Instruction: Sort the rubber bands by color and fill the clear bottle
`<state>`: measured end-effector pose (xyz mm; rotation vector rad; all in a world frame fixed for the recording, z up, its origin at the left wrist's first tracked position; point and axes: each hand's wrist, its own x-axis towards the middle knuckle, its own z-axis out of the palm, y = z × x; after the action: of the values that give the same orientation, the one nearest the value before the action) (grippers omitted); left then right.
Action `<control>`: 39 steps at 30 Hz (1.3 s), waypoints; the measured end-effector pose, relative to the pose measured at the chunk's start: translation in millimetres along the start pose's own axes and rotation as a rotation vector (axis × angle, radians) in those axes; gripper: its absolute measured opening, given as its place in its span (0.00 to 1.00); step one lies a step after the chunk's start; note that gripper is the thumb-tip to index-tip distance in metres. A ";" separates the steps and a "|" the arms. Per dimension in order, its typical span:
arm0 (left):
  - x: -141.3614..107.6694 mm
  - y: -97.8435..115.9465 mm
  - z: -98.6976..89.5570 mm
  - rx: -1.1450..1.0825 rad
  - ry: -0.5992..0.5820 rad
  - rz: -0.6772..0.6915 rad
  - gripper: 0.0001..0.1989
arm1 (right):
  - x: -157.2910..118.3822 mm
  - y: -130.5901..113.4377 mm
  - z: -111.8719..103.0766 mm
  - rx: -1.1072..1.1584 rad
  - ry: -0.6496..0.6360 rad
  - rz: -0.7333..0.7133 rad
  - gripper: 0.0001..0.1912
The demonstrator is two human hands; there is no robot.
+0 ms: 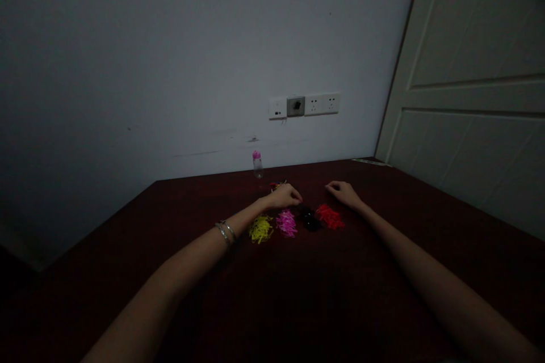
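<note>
Below centre, piles point(286, 223) sit apart, likely separating colours; left hand point(286, 197), right hand point(346, 194) above, fingers curled, grasp unclear

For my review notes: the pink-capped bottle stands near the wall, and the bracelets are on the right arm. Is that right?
Not quite: the head view shows the bracelets on the left arm. The bottle does stand near the wall.
</note>
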<state>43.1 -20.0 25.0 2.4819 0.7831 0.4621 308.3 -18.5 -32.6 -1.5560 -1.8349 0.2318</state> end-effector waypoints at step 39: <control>-111.8 -136.4 -61.8 -0.180 0.885 -0.636 0.20 | 40.2 -156.3 60.4 -0.428 -0.399 -0.346 0.13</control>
<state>-131.5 31.2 -17.4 1.6492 1.6839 1.3198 146.7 -4.0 25.6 -1.5036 -2.5648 -0.0196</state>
